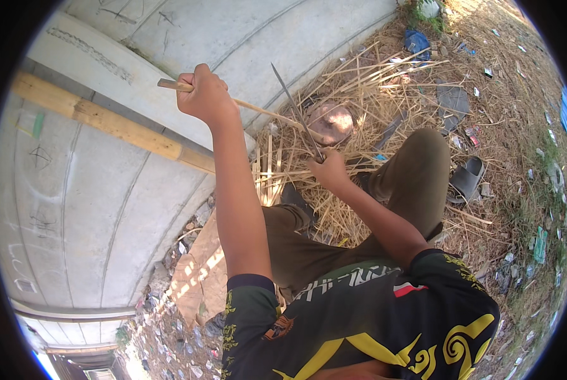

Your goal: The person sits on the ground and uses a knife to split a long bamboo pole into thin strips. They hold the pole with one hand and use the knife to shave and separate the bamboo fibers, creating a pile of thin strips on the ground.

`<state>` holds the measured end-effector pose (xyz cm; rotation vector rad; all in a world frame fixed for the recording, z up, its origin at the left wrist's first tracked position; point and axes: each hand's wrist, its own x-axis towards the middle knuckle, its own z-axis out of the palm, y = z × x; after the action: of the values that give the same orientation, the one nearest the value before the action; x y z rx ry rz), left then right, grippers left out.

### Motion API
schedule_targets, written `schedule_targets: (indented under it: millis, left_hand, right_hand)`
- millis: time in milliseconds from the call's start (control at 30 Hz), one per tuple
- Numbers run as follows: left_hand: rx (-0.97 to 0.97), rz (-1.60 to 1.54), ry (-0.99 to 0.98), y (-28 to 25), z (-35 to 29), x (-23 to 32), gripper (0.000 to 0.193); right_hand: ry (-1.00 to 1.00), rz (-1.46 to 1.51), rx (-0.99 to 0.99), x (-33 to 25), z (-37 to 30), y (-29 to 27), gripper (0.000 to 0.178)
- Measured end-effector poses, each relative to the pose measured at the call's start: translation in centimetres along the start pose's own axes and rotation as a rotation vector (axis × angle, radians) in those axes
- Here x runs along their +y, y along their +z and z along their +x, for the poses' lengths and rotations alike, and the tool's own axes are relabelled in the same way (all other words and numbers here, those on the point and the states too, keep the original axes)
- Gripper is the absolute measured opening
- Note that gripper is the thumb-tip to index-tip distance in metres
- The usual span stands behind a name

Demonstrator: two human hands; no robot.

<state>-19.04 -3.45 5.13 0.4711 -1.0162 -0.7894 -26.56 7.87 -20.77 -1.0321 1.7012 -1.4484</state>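
Observation:
My left hand (205, 95) is raised in front of the wall, its fingers wrapped round a thin bamboo strip (258, 109). A short end of the strip sticks out to the left of my fist. The rest slopes down to the right, towards a round chopping block (335, 121) on the ground. My right hand (329, 170) grips a long-bladed knife (289, 95), its blade pointing up and to the left. Blade and strip cross in the picture beside the block; whether they touch I cannot tell. Split strips (359, 79) lie heaped around the block.
A pale concrete wall (125, 209) with a bamboo pole (99, 116) along it stands at the left. To the right lie a dark sandal (466, 180), a flat grey piece (452, 104) and scattered litter. A blue plastic bag (416, 43) lies at the far end.

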Motion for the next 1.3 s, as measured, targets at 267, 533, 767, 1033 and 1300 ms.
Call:
schedule_targets:
  millis: [267, 533, 767, 1033, 1300]
  left_hand:
    - [-0.003, -0.018, -0.009, -1.4, 0.0, -0.3, 0.037]
    - [0.015, -0.027, -0.004, -3.1, 0.5, 0.1, 0.039]
    - [0.002, -0.041, 0.004, -0.9, -0.7, 0.8, 0.038]
    - [-0.037, -0.045, 0.012, 0.0, -3.4, -1.0, 0.04]
    - [-0.061, 0.017, -0.03, -0.3, -1.9, -1.4, 0.039]
  right_hand:
    - [0.017, 0.23, 0.088, 4.2, 0.3, 1.8, 0.015]
    - [0.799, 0.023, -0.208, 12.4, 1.1, 2.1, 0.023]
    - [0.117, -0.122, 0.168, 9.5, 3.2, 0.8, 0.04]
    - [-0.085, -0.084, 0.257, 4.2, 3.9, -3.7, 0.031]
    - [-0.059, 0.466, 0.198, -1.0, 2.7, -4.3, 0.029]
